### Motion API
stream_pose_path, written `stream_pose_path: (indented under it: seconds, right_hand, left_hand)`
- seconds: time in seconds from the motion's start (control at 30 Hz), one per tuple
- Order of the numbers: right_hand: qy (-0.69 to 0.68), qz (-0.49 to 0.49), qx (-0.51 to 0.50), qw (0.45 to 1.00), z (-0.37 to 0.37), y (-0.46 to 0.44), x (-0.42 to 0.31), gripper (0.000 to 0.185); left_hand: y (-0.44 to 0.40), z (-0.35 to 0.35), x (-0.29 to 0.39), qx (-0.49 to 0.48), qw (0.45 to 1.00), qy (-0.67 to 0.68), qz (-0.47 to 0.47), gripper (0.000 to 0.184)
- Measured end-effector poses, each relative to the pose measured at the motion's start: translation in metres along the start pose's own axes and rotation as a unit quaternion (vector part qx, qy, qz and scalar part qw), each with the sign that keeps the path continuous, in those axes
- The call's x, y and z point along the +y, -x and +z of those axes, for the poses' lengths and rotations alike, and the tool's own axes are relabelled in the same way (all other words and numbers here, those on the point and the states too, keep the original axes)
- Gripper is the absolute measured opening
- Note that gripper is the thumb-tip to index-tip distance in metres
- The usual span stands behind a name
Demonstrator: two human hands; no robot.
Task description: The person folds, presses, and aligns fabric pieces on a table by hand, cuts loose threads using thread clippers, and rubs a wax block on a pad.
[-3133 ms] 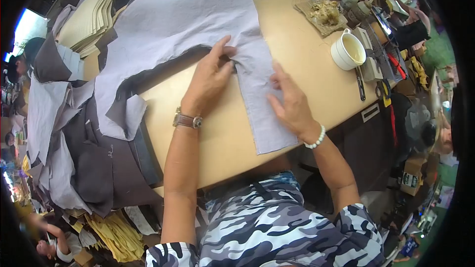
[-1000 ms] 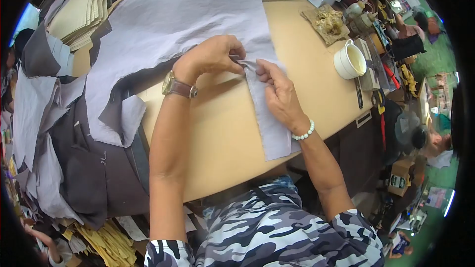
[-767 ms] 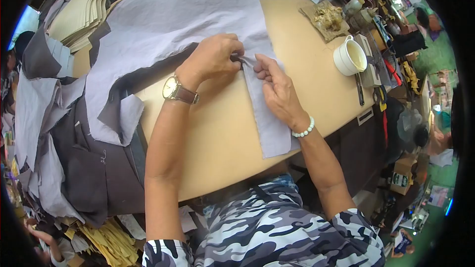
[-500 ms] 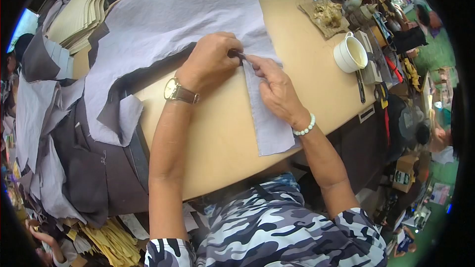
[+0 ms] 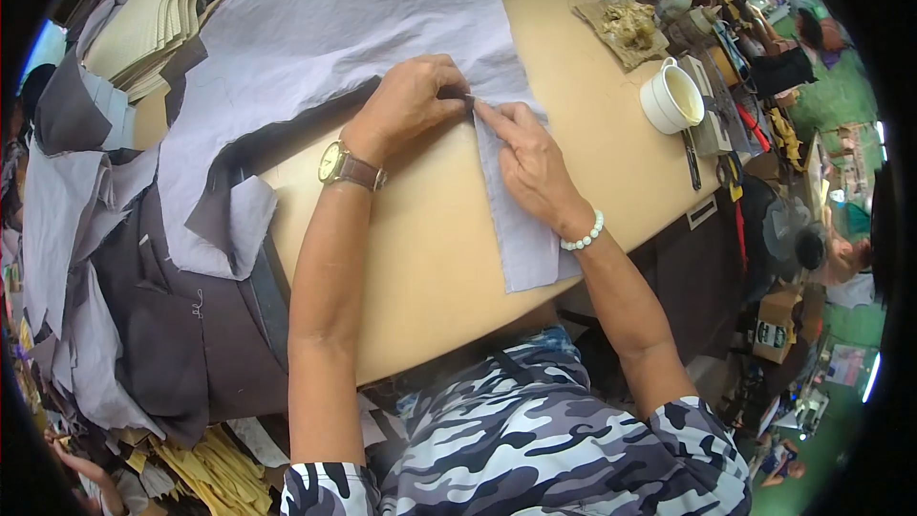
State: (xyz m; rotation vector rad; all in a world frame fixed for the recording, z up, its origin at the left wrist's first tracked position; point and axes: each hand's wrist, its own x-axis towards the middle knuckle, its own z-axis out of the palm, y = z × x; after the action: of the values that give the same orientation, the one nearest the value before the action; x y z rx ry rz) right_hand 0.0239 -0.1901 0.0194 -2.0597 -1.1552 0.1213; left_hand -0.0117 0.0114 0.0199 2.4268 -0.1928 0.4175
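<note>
A workshop: worktable (image 5: 411,268), heaped cut fabric (image 5: 172,334), stacked sheets (image 5: 148,24), 2 bottles (image 5: 676,2).

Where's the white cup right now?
In the head view, the white cup stands on the table, to the right of the right hand and just above the black handle.

The left hand (image 5: 413,103), fingers curled, nearly meets the right hand (image 5: 535,168), its index finger extended.

Brings right hand (image 5: 531,170) farther and leftward along the right strip of grey cloth (image 5: 373,19), close up to left hand (image 5: 409,105); curls the latter, loosely spread at first, onto the cloth's inner edge, leaving scarcely any of the earlier gap between them.
</note>
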Motion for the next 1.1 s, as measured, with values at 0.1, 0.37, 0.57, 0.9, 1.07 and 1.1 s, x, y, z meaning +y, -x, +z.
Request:
stream_pose_path:
  seconds: [0.1, 0.37, 0.57, 0.9, 1.07, 1.1]
  right_hand:
    - [-0.001, -0.009, 0.017, 1.0, 0.003, -0.001, 0.002, 0.053]
    - [-0.018, -0.018, 0.022, 0.999, 0.003, -0.006, 0.008, 0.047]
    - [0.11, -0.093, 0.073, 0.987, 0.013, -0.006, 0.009, 0.039]
    - [0.204, -0.129, 0.051, 0.969, 0.009, 0.007, 0.001, 0.035]
    - [0.132, -0.095, 0.053, 0.985, 0.004, 0.0, 0.003, 0.032]
    - [0.133, -0.092, 0.051, 0.985, 0.005, -0.002, 0.002, 0.031]
  left_hand:
    - [0.001, 0.002, -0.002, 0.012, 1.0, -0.014, 0.012, 0.019]
    - [0.001, 0.007, -0.004, 0.025, 1.0, 0.005, -0.006, 0.016]
    - [0.0, 0.0, 0.003, -0.011, 0.996, 0.078, -0.05, 0.015]
    - [0.001, -0.002, -0.004, -0.019, 0.993, 0.105, -0.058, 0.023]
    - [0.001, -0.003, -0.002, -0.012, 0.994, 0.092, -0.053, 0.024]
    - [0.001, -0.003, -0.002, -0.011, 0.995, 0.09, -0.051, 0.024]
